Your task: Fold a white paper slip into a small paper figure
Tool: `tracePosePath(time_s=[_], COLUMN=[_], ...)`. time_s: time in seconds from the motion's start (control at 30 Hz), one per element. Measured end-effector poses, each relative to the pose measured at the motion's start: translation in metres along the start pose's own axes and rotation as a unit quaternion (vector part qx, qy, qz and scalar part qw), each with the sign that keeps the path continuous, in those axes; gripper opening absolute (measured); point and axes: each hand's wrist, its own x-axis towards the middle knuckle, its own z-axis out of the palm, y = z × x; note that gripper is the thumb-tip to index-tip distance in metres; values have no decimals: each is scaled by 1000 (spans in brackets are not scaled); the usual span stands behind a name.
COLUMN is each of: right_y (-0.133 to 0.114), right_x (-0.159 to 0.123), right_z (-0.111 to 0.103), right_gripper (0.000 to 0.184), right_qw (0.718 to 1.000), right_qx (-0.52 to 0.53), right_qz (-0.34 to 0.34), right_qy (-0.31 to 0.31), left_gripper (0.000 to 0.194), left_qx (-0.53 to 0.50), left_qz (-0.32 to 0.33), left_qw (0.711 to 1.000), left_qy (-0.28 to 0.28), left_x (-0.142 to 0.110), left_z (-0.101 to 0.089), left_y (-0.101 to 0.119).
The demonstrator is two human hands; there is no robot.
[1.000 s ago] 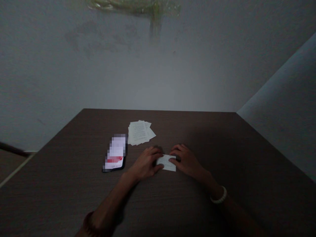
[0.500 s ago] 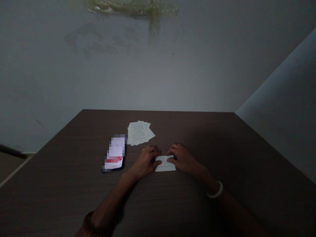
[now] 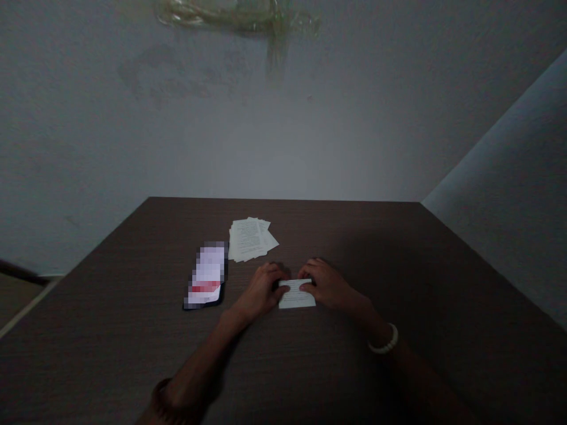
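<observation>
A small white sheet of paper with lines of print (image 3: 296,298) lies on the dark table in front of me, its far edge seemingly folded over. My left hand (image 3: 264,289) grips its left side, thumb on top and fingers curled at the far edge. From the right, my right hand (image 3: 326,283) holds it the same way, thumb on the print and fingers bent behind the far edge. Both sets of fingertips are partly hidden. Beyond my left hand rests a loose pile of printed paper sheets (image 3: 248,239).
A phone (image 3: 207,274) with a lit, blurred-out screen lies left of my left hand, close to the paper pile. The brown wood-grain table (image 3: 110,265) meets a grey wall (image 3: 283,141) at its far edge. A pale slanted surface (image 3: 509,153) borders the right side.
Almost nothing differs. My right fingers have shifted very slightly at the paper's far edge; the paper, phone and pile stay in place.
</observation>
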Motion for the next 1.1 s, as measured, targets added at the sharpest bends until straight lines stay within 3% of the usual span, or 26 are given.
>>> tracePosePath(time_s=[0.37, 0.77, 1.1], right_y=[-2, -9, -10], right_x=[3, 6, 0], right_z=[0, 11, 20], right_gripper=[16, 5, 5], right_qw=[1000, 999, 995], right_qx=[25, -6, -37], right_qz=[13, 11, 16], right_qy=[-3, 47, 89], left_gripper=[8, 15, 24], left_qx=[-21, 51, 168], left_qz=[-20, 10, 64], left_qw=[1000, 998, 983], left_qy=[10, 34, -46], left_x=[4, 0, -4], left_z=[1, 3, -10], left_y=[-1, 6, 14])
